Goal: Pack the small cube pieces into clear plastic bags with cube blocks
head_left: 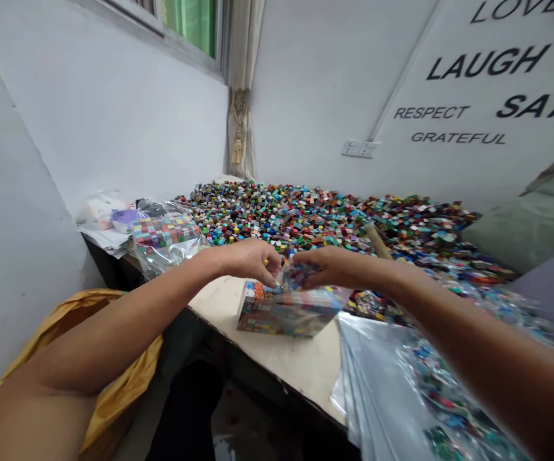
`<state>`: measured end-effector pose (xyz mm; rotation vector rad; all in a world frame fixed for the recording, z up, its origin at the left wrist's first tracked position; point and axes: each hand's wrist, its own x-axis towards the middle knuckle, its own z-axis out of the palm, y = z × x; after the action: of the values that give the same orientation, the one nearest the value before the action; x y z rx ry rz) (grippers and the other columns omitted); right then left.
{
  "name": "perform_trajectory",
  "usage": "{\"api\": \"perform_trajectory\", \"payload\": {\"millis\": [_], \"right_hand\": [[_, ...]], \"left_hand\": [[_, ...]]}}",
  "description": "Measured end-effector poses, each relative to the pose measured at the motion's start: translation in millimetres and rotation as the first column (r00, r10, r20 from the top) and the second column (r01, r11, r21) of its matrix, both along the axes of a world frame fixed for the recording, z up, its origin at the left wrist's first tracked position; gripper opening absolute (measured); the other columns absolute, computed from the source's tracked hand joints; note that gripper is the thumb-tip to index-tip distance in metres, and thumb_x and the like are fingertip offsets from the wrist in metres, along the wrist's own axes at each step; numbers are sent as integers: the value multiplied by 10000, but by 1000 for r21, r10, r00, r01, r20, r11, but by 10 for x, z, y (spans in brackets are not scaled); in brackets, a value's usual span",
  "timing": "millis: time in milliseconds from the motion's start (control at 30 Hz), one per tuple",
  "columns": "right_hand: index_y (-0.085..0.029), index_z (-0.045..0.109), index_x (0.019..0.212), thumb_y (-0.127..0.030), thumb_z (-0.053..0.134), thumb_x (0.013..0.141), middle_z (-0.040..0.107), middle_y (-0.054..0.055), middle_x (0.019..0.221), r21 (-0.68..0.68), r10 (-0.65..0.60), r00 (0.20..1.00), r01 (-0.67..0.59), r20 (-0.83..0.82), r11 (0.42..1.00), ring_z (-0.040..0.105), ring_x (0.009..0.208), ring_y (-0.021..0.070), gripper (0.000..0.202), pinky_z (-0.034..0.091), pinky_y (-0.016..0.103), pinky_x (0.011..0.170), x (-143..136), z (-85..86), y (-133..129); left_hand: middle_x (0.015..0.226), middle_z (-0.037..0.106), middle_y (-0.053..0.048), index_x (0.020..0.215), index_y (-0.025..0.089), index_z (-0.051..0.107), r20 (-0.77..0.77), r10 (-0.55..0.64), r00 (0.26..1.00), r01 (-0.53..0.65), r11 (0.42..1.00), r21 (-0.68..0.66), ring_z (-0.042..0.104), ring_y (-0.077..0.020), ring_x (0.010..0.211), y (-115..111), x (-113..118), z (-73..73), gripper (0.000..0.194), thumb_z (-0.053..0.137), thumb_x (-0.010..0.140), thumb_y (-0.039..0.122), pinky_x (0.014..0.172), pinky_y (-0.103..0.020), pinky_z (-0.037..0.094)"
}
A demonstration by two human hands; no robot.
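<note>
A clear rectangular container (281,317) filled with rows of small coloured blocks stands near the table's front edge. Just above its left part is my left hand (260,261), its fingers curled together around something small and yellowish that I cannot make out. My right hand (314,266) is over the container's middle, fingers bent round a blurred clear bag of coloured pieces (299,274). The two hands are close to each other. A large heap of small coloured blocks (300,214) spreads behind them.
Flat clear bags (377,378) lie at the right front, beside bagged pieces (454,390). A wrapped pack of blocks (166,230) lies at the left. A cardboard tube (377,242) rests in the heap. A yellow sack (133,378) stands below left.
</note>
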<state>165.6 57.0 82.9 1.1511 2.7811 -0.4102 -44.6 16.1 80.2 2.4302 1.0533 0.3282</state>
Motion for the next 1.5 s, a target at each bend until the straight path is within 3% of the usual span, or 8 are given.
{"api": "perform_trajectory", "payload": {"millis": [133, 267, 467, 700, 900, 1067, 1267, 1500], "right_hand": [[-234, 621, 1097, -245, 625, 742, 697, 9, 1005, -128, 29, 989, -47, -143, 991, 633, 878, 188, 355, 467, 245, 739, -158, -32, 9], [-196, 621, 1099, -187, 633, 719, 694, 26, 1009, -165, 3, 990, -27, -143, 986, 629, 891, 188, 380, 469, 234, 744, -329, -39, -25], [-214, 626, 1158, -173, 625, 734, 705, 29, 999, -106, 14, 997, -22, -72, 994, 637, 843, 194, 426, 475, 252, 722, -485, -257, -77], [-231, 678, 1091, -136, 638, 704, 682, 54, 1067, 25, 159, 981, -157, -108, 987, 619, 925, 222, 400, 456, 295, 817, -489, -334, -119], [-203, 670, 1098, -201, 611, 729, 702, 25, 958, -174, 35, 936, -102, -350, 979, 631, 834, 188, 374, 477, 271, 743, -428, -329, -104], [-186, 703, 840, -100, 594, 666, 706, 9, 877, -119, 9, 917, -62, -399, 991, 629, 818, 175, 223, 459, 255, 751, -483, -448, -128], [-179, 597, 1169, -110, 621, 652, 674, 15, 887, -197, -71, 934, 1, -349, 980, 601, 773, 160, 522, 447, 224, 658, -357, -355, -134], [-198, 589, 1141, -119, 632, 645, 664, 9, 867, -9, -36, 958, 35, -283, 999, 591, 776, 169, 504, 406, 219, 651, -282, -371, -170]], "left_hand": [[1066, 635, -38, 968, 187, 650, 304, 121, 945, -135, 991, 24, 574, -212, 1006, -98, -113, -202, 310, 717, 669, 233, 853, -283, 420], [1423, 403, -124, 1375, 257, 339, 668, 351, 657, -250, 936, -247, 386, -289, 1313, -207, -227, -794, 957, 834, 557, 306, 1049, -399, 329], [1208, 579, -94, 1231, 184, 459, 749, 411, 519, -129, 904, -408, 539, -262, 1130, -223, -71, -1450, 759, 824, 579, 318, 972, -369, 405], [1013, 628, -40, 1098, 178, 511, 743, 473, 475, -261, 881, -394, 580, -237, 971, -185, 57, -1419, 658, 835, 556, 363, 835, -322, 448], [983, 626, -25, 1085, 184, 536, 734, 471, 489, -292, 881, -371, 574, -207, 927, -179, 72, -1345, 585, 806, 596, 360, 800, -293, 441], [825, 589, 22, 957, 175, 521, 709, 492, 506, -320, 870, -375, 547, -145, 761, -154, 101, -1285, 569, 842, 518, 339, 672, -232, 419], [843, 613, 16, 933, 174, 534, 675, 524, 519, -390, 848, -358, 555, -148, 779, -133, 100, -1265, 551, 845, 512, 345, 688, -233, 424], [855, 644, -5, 946, 163, 585, 661, 529, 533, -398, 846, -355, 582, -172, 805, -139, 111, -1258, 523, 835, 529, 354, 727, -261, 446]]}}
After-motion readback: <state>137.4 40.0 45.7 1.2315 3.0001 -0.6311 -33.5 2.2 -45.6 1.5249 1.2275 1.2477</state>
